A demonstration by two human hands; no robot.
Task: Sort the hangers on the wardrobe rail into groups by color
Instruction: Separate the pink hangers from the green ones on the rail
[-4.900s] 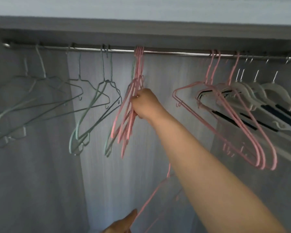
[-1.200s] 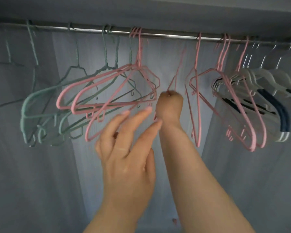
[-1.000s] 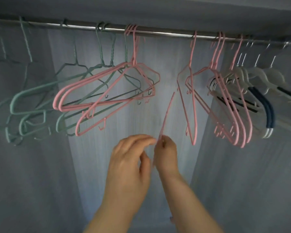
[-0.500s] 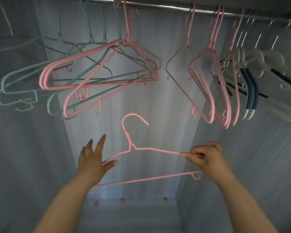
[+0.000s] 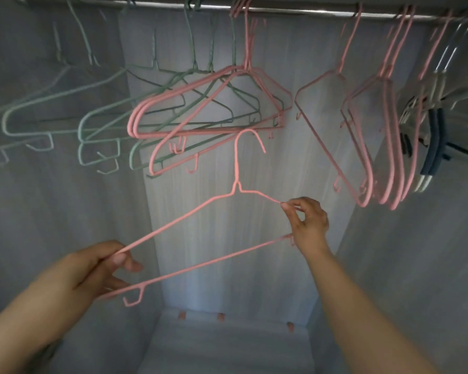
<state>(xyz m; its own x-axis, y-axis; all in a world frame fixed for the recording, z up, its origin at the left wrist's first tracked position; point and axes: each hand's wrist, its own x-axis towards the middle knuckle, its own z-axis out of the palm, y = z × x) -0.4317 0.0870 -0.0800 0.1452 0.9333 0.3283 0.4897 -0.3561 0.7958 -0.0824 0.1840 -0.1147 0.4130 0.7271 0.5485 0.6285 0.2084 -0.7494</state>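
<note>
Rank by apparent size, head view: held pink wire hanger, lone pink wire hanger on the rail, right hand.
1. held pink wire hanger, flattered by nearness
2. lone pink wire hanger
3. right hand

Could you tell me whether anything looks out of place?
Yes: one pink bunch hangs tilted, overlapping the green hangers, apart from the pink hangers further right. Another pink hanger is off the rail, between left hand and right hand.

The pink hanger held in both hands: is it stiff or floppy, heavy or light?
Probably light: the pink hanger is thin wire, and the right hand merely pinches it. Likely fairly stiff: it holds its triangle shape with the left hand gripping one corner. Its open hook could catch on the hanging pink hangers just above.
</note>
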